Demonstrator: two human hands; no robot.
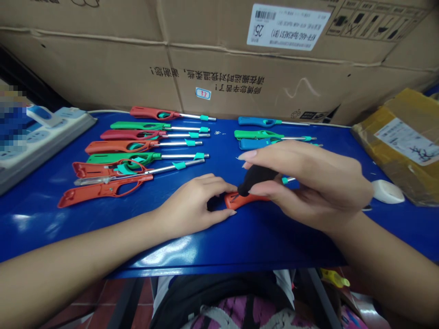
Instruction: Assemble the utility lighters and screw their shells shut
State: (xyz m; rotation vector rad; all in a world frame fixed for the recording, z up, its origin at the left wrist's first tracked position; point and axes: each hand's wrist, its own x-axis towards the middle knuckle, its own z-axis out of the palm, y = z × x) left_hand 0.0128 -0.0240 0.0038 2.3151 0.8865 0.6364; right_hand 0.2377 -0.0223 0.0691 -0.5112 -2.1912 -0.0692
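An orange long-nosed lighter (pixel 240 199) lies on the blue table (pixel 240 237) under both hands, mostly hidden. My left hand (pixel 192 203) rests on the table with its fingertips pressed against the lighter's handle end. My right hand (pixel 305 183) is closed round a black-handled screwdriver (pixel 255 177), whose tip touches the lighter's handle. A teal tab (pixel 285 180) of the lighter's metal tube peeks out beyond my right fingers.
Several red, green and orange lighters (pixel 137 160) lie in a row at the left, an opened orange shell (pixel 103 188) nearest. Blue and green lighters (pixel 267 134) lie behind my right hand. Cardboard boxes (pixel 219 59) stand behind; power strip (pixel 41 137) left, parcel (pixel 404 141) and white object (pixel 387 192) right.
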